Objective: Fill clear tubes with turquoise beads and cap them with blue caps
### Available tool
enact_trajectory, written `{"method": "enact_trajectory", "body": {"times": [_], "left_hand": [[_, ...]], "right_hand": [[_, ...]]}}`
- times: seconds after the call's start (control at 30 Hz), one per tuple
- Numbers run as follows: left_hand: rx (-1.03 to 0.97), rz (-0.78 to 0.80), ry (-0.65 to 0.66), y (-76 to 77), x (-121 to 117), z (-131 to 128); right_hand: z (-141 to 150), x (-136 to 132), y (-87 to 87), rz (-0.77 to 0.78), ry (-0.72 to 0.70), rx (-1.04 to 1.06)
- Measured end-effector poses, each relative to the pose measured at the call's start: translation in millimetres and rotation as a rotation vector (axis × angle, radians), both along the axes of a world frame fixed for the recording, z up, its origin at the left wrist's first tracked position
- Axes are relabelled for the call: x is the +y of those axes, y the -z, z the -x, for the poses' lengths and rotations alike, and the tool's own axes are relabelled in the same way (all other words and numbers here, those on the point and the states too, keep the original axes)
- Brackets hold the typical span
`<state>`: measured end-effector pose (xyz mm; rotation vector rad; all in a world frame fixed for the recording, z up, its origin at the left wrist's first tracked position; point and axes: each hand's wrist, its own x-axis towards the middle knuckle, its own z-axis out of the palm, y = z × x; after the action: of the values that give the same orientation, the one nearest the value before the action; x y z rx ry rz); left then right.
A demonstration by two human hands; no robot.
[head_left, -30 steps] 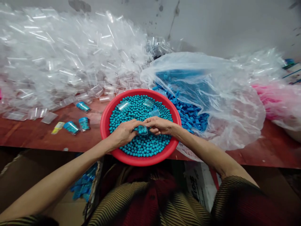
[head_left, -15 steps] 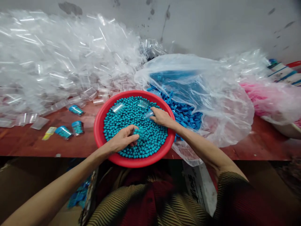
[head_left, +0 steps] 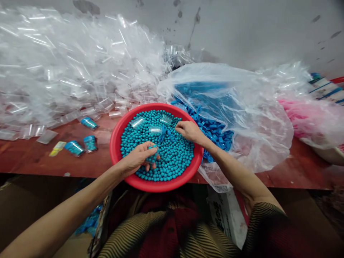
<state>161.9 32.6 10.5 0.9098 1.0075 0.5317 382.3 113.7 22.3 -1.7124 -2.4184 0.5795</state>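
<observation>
My left hand [head_left: 141,156] is closed around a small clear plastic container [head_left: 152,154] filled with turquoise beads, held over the front left of a red basin [head_left: 116,143]. Loose turquoise beads [head_left: 172,157] fill the basin. My right hand [head_left: 189,132] hovers over the basin's right side, fingertips pinched together; whether anything is between them is hidden. Just left of those fingertips, blue plastic pieces [head_left: 168,134] lie beside a clear container [head_left: 156,130] on the beads. Two more clear containers [head_left: 137,122] rest farther back among the beads.
Bead-filled containers [head_left: 74,148] and a yellow-and-white piece [head_left: 57,148] lie on the red table [head_left: 32,157] at left. Behind is a large heap of clear containers [head_left: 80,71]. To the right, a clear plastic bag [head_left: 263,132] holds blue plastic parts [head_left: 215,132]; pink items [head_left: 301,114] lie beyond.
The clear container at my right fingertips has been let go and a clear one now lies mid-basin with blue pieces beside it. My left hand has shifted slightly left with its filled container.
</observation>
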Motion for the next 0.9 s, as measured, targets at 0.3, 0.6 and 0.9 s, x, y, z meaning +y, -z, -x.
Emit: {"method": "enact_trajectory", "body": {"times": [0.3,0.6,0.9], "left_hand": [[0.012,0.03,0.007,1.1,2,4],[-0.105,0.066,0.16,-5.9,1,5],[0.005,-0.007,0.065,-1.6,1,3]], "right_hand": [[13,-14,7.7,0.314,-0.157,0.021],[20,-41,9.6,-0.009,-0.376,-0.393],[21,-44,9.2,0.005,-0.369,-0.286]]}}
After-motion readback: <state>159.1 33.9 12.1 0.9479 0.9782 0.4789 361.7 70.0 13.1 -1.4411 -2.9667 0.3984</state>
